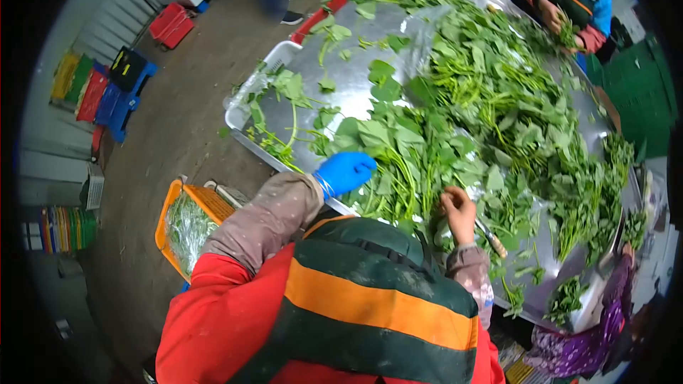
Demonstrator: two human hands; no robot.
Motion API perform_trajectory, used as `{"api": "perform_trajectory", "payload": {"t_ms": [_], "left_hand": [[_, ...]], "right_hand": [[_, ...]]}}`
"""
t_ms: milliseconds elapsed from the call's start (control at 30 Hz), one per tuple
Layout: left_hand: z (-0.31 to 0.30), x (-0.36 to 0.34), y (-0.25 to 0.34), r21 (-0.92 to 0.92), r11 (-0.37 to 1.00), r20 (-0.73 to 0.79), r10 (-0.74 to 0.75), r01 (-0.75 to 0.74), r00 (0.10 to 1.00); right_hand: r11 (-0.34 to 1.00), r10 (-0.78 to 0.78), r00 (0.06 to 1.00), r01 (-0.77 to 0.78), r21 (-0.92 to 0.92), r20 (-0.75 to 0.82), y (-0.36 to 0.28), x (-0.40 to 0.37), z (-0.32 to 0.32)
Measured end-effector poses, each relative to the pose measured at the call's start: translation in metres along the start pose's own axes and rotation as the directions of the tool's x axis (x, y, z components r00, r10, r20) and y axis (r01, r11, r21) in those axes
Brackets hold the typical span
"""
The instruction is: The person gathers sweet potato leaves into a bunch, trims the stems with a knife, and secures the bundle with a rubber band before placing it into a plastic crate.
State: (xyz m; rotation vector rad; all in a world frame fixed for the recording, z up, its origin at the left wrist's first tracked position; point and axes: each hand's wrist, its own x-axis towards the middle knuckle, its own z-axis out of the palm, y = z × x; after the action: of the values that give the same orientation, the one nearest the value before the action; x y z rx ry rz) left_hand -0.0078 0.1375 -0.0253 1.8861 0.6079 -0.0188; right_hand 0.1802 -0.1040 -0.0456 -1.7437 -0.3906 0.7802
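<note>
My left hand (346, 173), in a blue glove, is over the near edge of the metal table (348, 92). Its fingers are curled beside a bunch of leafy green stems (398, 178); whatever they hold is hidden. On the bunch's other side is my bare right hand (459, 213), thumb and fingers bent together close to the stems. Whether it grips any stem cannot be made out. A knife (496, 244) with a light handle lies just right of that hand, partly among leaves.
A large heap of leafy greens (498, 92) covers the table's middle and right. A white tray (238, 115) sits at its left edge. An orange crate (168, 217) with clear plastic stands lower left. Co-workers are at the far right (551, 14) and lower right (580, 345).
</note>
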Motion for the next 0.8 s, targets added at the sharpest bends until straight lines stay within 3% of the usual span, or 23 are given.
{"api": "perform_trajectory", "payload": {"t_ms": [67,100,167,200,333,400,467,500,533,600,633,700,733,767,800], "left_hand": [[-0.002,0.006,0.018,0.076,0.996,-0.064,0.047,-0.042,0.997],[0.006,0.008,0.023,0.014,1.000,-0.102,0.029,-0.028,0.994],[0.017,0.008,0.054,0.077,0.989,0.028,-0.133,0.130,0.991],[0.024,0.012,0.066,0.112,0.973,0.082,-0.211,0.202,0.974],[0.053,0.015,0.056,-0.057,0.971,0.119,-0.225,0.233,0.967],[0.051,0.012,0.056,-0.099,0.954,0.100,-0.274,0.284,0.956],[0.045,0.002,0.069,-0.118,0.920,0.106,-0.362,0.373,0.926],[0.041,-0.001,0.077,-0.158,0.885,0.192,-0.407,0.438,0.893],[0.043,-0.001,0.077,-0.234,0.875,0.230,-0.373,0.423,0.899],[0.048,0.003,0.075,-0.391,0.837,0.285,-0.287,0.384,0.915],[0.050,0.004,0.071,-0.475,0.829,0.301,-0.163,0.295,0.940],[0.057,0.004,0.072,-0.753,0.583,0.314,-0.087,0.304,0.945],[0.059,0.005,0.075,-0.852,0.428,0.312,-0.047,0.301,0.949],[0.061,0.007,0.073,-0.931,0.187,0.326,0.036,0.314,0.945],[0.061,0.009,0.069,-0.938,0.200,0.299,0.064,0.281,0.952]], "right_hand": [[0.989,-0.070,0.997,0.073,-0.132,0.033,-0.009,0.006,0.006],[0.992,-0.046,0.997,0.052,-0.112,0.055,-0.017,0.007,0.012],[0.987,-0.018,0.997,0.029,-0.155,0.071,-0.018,0.006,0.021],[0.902,-0.076,0.996,0.085,-0.424,0.038,-0.018,0.004,0.023],[0.835,-0.147,0.967,0.235,-0.498,0.210,0.002,-0.009,0.038],[0.943,-0.139,0.981,0.172,-0.285,0.131,-0.002,-0.013,0.035],[0.977,-0.094,0.993,0.105,-0.187,0.067,-0.022,-0.020,0.027],[0.999,-0.034,0.995,0.035,-0.011,0.098,-0.041,-0.027,0.025],[0.992,-0.061,0.993,0.049,0.115,0.100,-0.043,-0.029,0.024],[0.982,-0.131,0.984,0.113,0.149,0.119,-0.057,-0.033,0.026],[0.979,-0.130,0.983,0.106,0.176,0.128,-0.059,-0.033,0.029],[0.968,-0.128,0.981,0.092,0.235,0.145,-0.064,-0.033,0.037],[0.959,-0.280,0.949,0.269,0.088,0.143,-0.066,-0.033,0.041],[0.898,-0.423,0.892,0.437,-0.058,0.161,-0.069,-0.034,0.045],[0.788,-0.551,0.811,0.583,-0.197,0.195,-0.070,-0.033,0.046]]}}
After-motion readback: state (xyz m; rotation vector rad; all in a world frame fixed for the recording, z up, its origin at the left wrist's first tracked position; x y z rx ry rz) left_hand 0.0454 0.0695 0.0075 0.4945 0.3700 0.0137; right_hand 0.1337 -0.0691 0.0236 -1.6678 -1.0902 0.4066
